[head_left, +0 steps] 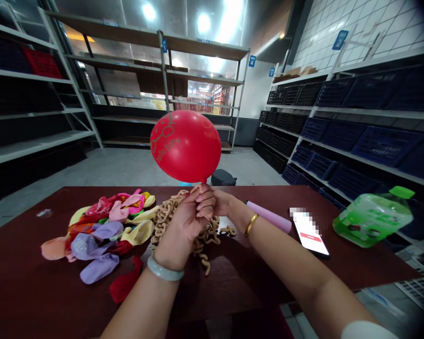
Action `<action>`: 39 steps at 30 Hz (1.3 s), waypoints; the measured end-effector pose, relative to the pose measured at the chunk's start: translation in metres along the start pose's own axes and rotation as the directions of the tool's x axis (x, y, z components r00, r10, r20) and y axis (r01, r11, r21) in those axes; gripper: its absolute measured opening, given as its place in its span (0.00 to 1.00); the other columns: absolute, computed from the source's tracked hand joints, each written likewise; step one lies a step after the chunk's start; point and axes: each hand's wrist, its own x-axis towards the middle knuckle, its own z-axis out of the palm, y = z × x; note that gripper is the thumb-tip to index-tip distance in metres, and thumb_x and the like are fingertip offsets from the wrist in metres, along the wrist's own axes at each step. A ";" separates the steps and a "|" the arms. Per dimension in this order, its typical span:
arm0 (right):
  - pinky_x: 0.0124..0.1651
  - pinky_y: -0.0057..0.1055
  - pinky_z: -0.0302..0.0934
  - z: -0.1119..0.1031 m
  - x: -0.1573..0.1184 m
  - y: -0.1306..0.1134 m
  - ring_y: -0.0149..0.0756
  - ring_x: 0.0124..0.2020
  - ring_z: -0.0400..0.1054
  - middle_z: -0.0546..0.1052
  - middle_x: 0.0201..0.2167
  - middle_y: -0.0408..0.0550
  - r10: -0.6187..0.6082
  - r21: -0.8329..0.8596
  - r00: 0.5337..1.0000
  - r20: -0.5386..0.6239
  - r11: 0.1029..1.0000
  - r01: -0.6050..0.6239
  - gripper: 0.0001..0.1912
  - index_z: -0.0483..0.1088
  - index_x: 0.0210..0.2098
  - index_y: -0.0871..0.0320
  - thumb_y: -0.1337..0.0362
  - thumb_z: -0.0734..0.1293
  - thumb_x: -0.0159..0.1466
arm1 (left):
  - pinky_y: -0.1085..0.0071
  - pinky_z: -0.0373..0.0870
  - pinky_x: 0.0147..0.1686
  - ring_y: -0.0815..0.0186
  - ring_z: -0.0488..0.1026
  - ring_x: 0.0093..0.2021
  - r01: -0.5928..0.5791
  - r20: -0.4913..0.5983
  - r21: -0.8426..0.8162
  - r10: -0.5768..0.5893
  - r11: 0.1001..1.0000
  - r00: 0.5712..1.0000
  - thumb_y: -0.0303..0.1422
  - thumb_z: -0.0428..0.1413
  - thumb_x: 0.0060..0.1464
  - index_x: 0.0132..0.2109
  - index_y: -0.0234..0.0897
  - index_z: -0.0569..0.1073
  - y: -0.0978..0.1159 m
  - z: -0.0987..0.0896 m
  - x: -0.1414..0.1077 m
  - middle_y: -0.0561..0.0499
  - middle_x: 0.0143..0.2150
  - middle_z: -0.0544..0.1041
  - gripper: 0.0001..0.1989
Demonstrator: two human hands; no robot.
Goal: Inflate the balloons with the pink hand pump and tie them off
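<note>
One table [247, 273] spans the view's lower half, with limp balloons [109, 230] on it at 9 o'clock of the hands. A pumped-up red balloon [187, 146] stands in the air over the table's far edge, just above the hands, toward 11 to 12 o'clock. Tan coils [162, 221] are heaped behind and below the hands; a green jug [367, 221] is at 3 o'clock. The left hand [189, 219] is closed on the balloon's neck [204, 181]; the right hand [222, 200] meets it there, fingers mostly hidden, so I cannot tell its grasp. Neither is clearly nearer. The balloon's neck points to about 5 o'clock, its crown to 11, and its neck-to-crown axis runs between those, leaning slightly left.
</note>
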 end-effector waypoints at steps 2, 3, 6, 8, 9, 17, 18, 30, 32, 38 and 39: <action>0.26 0.28 0.63 -0.001 -0.006 -0.002 0.32 0.24 0.67 0.72 0.24 0.43 0.014 0.090 1.000 0.023 0.996 -0.016 0.12 0.69 0.37 0.57 0.58 0.57 0.65 | 0.85 0.48 0.12 0.79 0.52 0.15 -0.012 -0.012 -0.030 0.011 0.999 1.000 0.23 0.47 0.61 0.30 0.35 0.60 0.004 -0.001 0.001 0.58 0.21 0.53 0.11; 0.25 0.27 0.61 -0.002 -0.011 -0.003 0.30 0.23 0.65 0.71 0.24 0.42 0.019 0.143 1.000 0.020 0.989 -0.022 0.12 0.68 0.38 0.57 0.57 0.58 0.65 | 0.84 0.48 0.12 0.79 0.52 0.15 -0.027 -0.021 -0.040 0.026 0.999 0.999 0.23 0.47 0.61 0.30 0.35 0.60 0.007 -0.001 0.001 0.58 0.21 0.53 0.11; 0.19 0.24 0.51 -0.009 -0.026 -0.012 0.26 0.16 0.54 0.63 0.19 0.36 0.042 0.226 0.998 -0.045 0.974 -0.031 0.15 0.68 0.37 0.57 0.52 0.61 0.64 | 0.83 0.50 0.13 0.79 0.53 0.15 -0.077 -0.045 -0.031 0.075 0.997 0.996 0.23 0.46 0.62 0.30 0.35 0.60 0.012 0.000 0.003 0.59 0.21 0.53 0.11; 0.19 0.24 0.47 -0.016 -0.035 -0.021 0.25 0.16 0.50 0.60 0.18 0.35 0.055 0.238 0.987 -0.154 0.971 -0.017 0.16 0.69 0.34 0.58 0.51 0.63 0.62 | 0.83 0.49 0.13 0.79 0.52 0.15 -0.124 -0.062 0.027 0.126 0.992 0.990 0.22 0.47 0.61 0.30 0.35 0.60 0.012 0.001 0.004 0.59 0.21 0.54 0.10; 0.20 0.25 0.48 -0.019 -0.039 -0.025 0.25 0.17 0.51 0.61 0.18 0.36 0.043 0.212 0.974 -0.224 0.977 0.006 0.15 0.70 0.34 0.58 0.51 0.64 0.61 | 0.83 0.48 0.13 0.79 0.51 0.15 -0.159 -0.073 0.073 0.164 0.985 0.984 0.23 0.49 0.60 0.30 0.35 0.61 0.011 0.001 0.005 0.59 0.21 0.54 0.09; 0.46 0.34 0.63 -0.014 -0.068 -0.053 0.35 0.40 0.68 0.73 0.37 0.49 -0.523 -0.422 0.754 -0.396 0.833 0.356 0.07 0.74 0.33 0.57 0.64 0.64 0.64 | 0.80 0.52 0.17 0.76 0.55 0.17 -0.416 -0.070 0.668 0.608 0.618 0.791 0.37 0.58 0.53 0.30 0.35 0.66 -0.014 -0.012 0.018 0.59 0.20 0.60 0.11; 0.48 0.35 0.63 -0.011 -0.071 -0.054 0.36 0.42 0.68 0.72 0.40 0.51 -0.578 -0.451 0.726 -0.374 0.797 0.402 0.07 0.73 0.33 0.57 0.64 0.64 0.64 | 0.79 0.57 0.20 0.75 0.59 0.20 -0.432 -0.030 0.714 0.640 0.551 0.767 0.38 0.57 0.53 0.30 0.35 0.68 -0.015 -0.015 0.020 0.58 0.22 0.63 0.11; 0.53 0.37 0.64 -0.018 -0.084 -0.040 0.35 0.47 0.69 0.76 0.42 0.48 -0.664 -0.425 0.693 -0.282 0.734 0.530 0.10 0.72 0.42 0.54 0.70 0.62 0.65 | 0.72 0.64 0.33 0.67 0.68 0.31 -0.434 0.224 0.884 0.656 0.174 0.721 0.36 0.55 0.54 0.34 0.36 0.73 -0.032 -0.025 0.023 0.53 0.29 0.72 0.07; 0.50 0.36 0.65 -0.020 -0.084 -0.037 0.34 0.44 0.70 0.77 0.39 0.47 -0.646 -0.421 0.685 -0.336 0.754 0.504 0.09 0.71 0.41 0.54 0.70 0.62 0.65 | 0.73 0.62 0.32 0.68 0.67 0.31 -0.378 0.234 0.922 0.653 0.086 0.720 0.36 0.52 0.56 0.33 0.36 0.73 -0.036 -0.024 0.022 0.53 0.29 0.72 0.09; 0.50 0.35 0.63 -0.023 -0.085 -0.037 0.36 0.45 0.68 0.73 0.39 0.48 -0.593 -0.430 0.682 -0.429 0.797 0.423 0.05 0.72 0.36 0.55 0.70 0.66 0.62 | 0.72 0.59 0.30 0.67 0.66 0.29 -0.269 0.345 0.938 0.621 -0.217 0.704 0.35 0.48 0.60 0.31 0.36 0.70 -0.037 -0.024 0.018 0.53 0.27 0.70 0.12; 0.49 0.35 0.63 -0.024 -0.085 -0.037 0.36 0.44 0.68 0.73 0.38 0.47 -0.567 -0.421 0.695 -0.442 0.815 0.398 0.05 0.72 0.35 0.55 0.71 0.67 0.61 | 0.71 0.58 0.30 0.66 0.66 0.29 -0.240 0.376 0.925 0.612 -0.295 0.696 0.35 0.47 0.61 0.31 0.36 0.70 -0.037 -0.024 0.017 0.52 0.27 0.70 0.13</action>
